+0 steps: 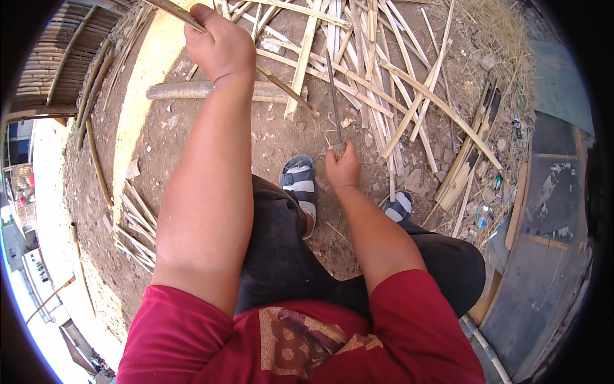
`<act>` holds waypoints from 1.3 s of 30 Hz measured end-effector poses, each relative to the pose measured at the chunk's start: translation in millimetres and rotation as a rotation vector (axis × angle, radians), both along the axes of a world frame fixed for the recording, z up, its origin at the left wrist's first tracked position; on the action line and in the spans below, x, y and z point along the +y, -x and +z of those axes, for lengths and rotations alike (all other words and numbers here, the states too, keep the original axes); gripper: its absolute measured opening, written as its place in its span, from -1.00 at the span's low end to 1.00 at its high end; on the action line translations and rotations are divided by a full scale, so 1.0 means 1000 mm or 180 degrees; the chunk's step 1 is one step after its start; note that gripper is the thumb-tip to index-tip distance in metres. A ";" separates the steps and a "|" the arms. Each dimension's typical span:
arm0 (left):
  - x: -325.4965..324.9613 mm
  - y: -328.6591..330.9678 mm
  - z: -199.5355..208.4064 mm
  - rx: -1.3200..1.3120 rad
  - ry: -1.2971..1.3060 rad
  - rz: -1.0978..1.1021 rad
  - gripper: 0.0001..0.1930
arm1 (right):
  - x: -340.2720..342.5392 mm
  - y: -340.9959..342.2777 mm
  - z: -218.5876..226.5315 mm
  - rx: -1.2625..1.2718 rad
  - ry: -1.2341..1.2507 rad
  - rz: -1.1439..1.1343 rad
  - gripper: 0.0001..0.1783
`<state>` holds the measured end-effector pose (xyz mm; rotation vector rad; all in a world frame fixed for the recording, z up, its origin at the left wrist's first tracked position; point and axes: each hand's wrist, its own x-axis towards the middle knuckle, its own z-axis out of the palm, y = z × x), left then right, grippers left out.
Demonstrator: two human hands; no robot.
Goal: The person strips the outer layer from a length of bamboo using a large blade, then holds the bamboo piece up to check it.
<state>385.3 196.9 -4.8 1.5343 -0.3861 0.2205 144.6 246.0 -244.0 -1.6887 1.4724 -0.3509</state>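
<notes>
The left grip [220,50] holds a stick [174,11], likely light, stiff, best held midway; the right grip [344,168] holds a knife [332,89].

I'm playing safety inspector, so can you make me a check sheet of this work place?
Surface: brown bare dirt ground, partly sunlit.
Work things: long brown wooden strip in the left hand; long, thin, dark blade-like tool in the right hand.
Clutter: crisscrossed heap of pale, flat wooden strips ahead; pale, round, bamboo-like pole lying on the ground.
Hands: both bare; left closed around the strip, right closed around the tool.
Cables: nothing seen.
Surroundings: brown slatted bamboo-like panel, upper left; dark grey flat sheet along the right side.
</notes>
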 end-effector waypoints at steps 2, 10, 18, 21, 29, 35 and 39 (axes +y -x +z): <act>0.000 0.005 0.004 0.0033 -0.0125 0.0101 -0.45 | 0.006 0.017 -0.022 0.0488 -0.0056 0.0406 -0.54; 0.004 -0.007 -0.003 0.0101 -0.0040 0.0207 -0.42 | 0.002 0.010 -0.037 0.0131 -0.0080 0.0145 -0.51; 0.003 -0.010 0.000 0.0240 -0.0080 0.0315 -0.42 | 0.009 0.020 -0.039 0.0709 -0.0270 0.0530 -0.47; 0.002 -0.003 0.005 0.0287 -0.0066 0.0233 -0.40 | 0.013 0.024 -0.055 0.0839 -0.0487 0.0645 -0.46; 0.005 -0.010 0.000 0.0162 -0.0084 0.0334 -0.39 | -0.005 -0.001 -0.009 -0.0166 0.0372 -0.0233 -0.47; 0.003 -0.011 -0.003 0.0180 -0.0029 0.0339 -0.38 | 0.013 0.030 -0.058 0.1064 -0.0436 0.0753 -0.53; 0.008 -0.007 0.000 0.0341 -0.0182 0.0270 -0.37 | 0.010 0.018 -0.022 0.0605 -0.0300 0.0367 -0.54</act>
